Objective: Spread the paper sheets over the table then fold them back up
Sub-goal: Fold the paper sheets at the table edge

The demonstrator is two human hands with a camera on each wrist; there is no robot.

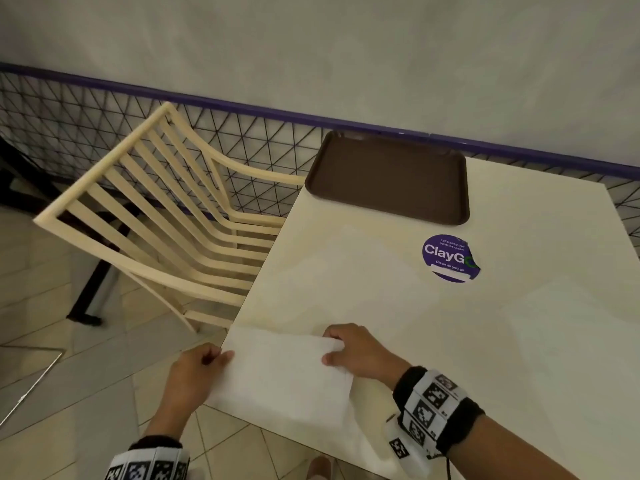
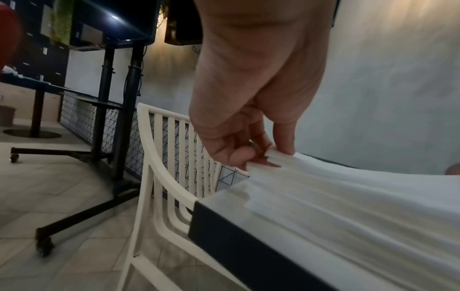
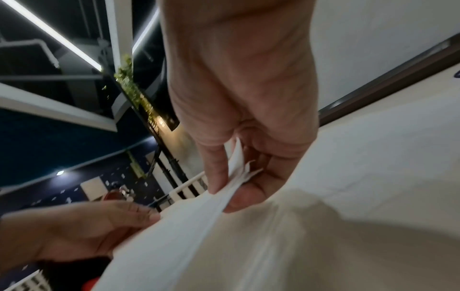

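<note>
My left hand (image 1: 194, 367) pinches the left edge of the paper (image 1: 284, 375) between thumb and fingers; my right hand (image 1: 356, 351) grips its far right corner, bunched between thumb and fingers; the paper lies at the near left corner of the table (image 1: 519, 341), its left edge lifted off the top; further along the table a round purple sticker (image 1: 449, 258) reads "ClayG", with "Let's keep our pantries clean" above and "Clean as you go" below; beyond it sits a brown tray (image 1: 389, 178); a cream slatted chair (image 1: 166, 216) stands left of the table.
</note>
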